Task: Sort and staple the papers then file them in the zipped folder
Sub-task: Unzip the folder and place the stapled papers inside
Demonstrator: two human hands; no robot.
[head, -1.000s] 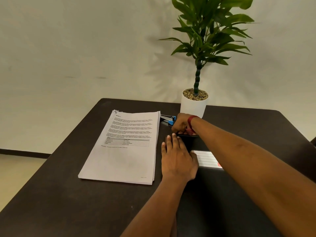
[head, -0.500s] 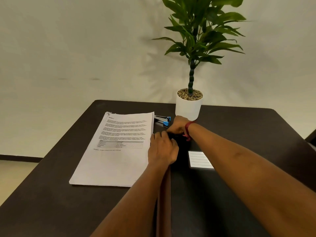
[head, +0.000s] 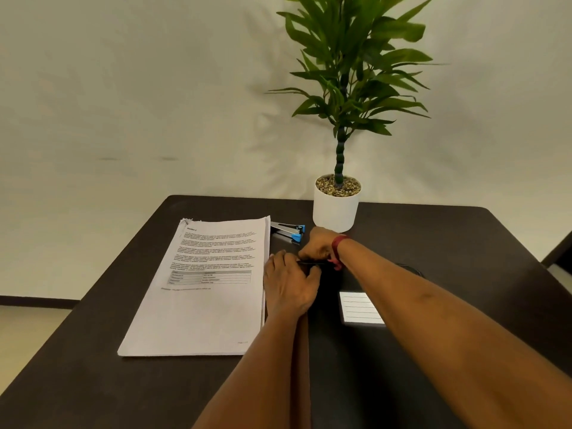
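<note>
Black and nearly lost against the dark counter (head: pixel 93 366), the zipped folder (head: pixel 356 366) lies under both forearms, its white label (head: pixel 360 308) just right of the left hand (head: pixel 289 284). Both hands meet at its far corner: the left hand presses down on the edge with fingers curled over it, while the right hand (head: pixel 318 247), red band at the wrist, is pinched closed on something small there, probably the zip pull, though too dark to confirm. My reading is that the folder is being unzipped before filing; next the pull must run along the edge while the left hand holds the folder flat. Just left of the left hand rests the stack of papers (head: pixel 204 289), and beyond it the blue stapler (head: pixel 288 232), with a potted plant (head: pixel 337 196) just past the right hand
</note>
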